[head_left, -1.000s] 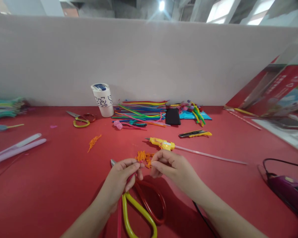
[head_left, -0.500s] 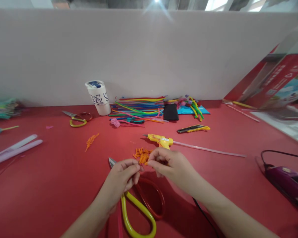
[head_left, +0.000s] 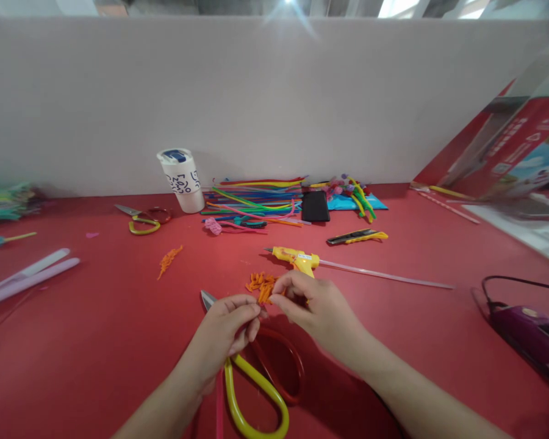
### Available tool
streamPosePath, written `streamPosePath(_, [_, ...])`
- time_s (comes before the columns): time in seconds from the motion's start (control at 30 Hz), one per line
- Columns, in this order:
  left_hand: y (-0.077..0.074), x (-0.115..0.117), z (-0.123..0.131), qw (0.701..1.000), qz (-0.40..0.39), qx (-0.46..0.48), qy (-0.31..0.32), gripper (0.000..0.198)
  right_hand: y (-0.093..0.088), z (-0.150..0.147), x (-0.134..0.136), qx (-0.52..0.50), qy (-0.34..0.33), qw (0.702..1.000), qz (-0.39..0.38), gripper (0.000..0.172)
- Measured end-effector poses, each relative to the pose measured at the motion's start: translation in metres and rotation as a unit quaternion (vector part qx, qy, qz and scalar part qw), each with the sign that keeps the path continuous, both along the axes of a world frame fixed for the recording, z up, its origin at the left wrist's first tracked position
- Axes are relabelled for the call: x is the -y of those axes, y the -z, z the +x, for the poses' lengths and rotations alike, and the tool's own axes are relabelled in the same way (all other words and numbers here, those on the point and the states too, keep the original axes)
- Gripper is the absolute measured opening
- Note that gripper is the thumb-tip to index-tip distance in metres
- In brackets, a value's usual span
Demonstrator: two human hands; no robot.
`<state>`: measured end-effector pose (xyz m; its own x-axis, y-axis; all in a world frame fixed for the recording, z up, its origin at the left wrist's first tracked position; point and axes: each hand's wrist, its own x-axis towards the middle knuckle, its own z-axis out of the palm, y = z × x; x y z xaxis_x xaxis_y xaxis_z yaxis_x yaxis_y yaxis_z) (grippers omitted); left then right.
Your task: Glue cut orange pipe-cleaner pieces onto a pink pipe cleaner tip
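My left hand [head_left: 232, 323] is closed in a pinch above the large scissors [head_left: 256, 390] with one yellow and one red handle. Whatever sits between its fingertips is too small to make out. Facing it, my right hand [head_left: 313, 308] curls thumb and forefinger together; what they hold, if anything, does not show. Just beyond the fingertips lies a pile of short orange pieces [head_left: 261, 285], partly hidden by the hands. A yellow hot glue gun [head_left: 297, 258] rests behind my right hand, a long clear glue stick [head_left: 384, 275] running from its back.
At the back stand a white tumbler [head_left: 182, 180] and a bundle of coloured pipe cleaners [head_left: 256, 198]. A black phone-like slab [head_left: 315, 206], a utility knife [head_left: 357, 236], smaller scissors [head_left: 144, 225] and orange scraps [head_left: 168, 262] lie around. A purple corded device [head_left: 528, 332] is at right.
My right fingertips have drawn slightly away from my left ones. The orange bit seen at the right fingertips earlier no longer shows clearly there. The other things stay in place.
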<state>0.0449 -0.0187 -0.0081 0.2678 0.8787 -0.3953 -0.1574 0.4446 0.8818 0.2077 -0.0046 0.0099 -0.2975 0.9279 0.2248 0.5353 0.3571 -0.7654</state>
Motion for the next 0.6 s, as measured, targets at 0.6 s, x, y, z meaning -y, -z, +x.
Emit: streamPosePath(0.6, [0.001,0.000,-0.001,0.999,-0.005,0.046,0.002,0.024,0.011,-0.008,0.011,0.108,0.025,0.961,0.254,0.011])
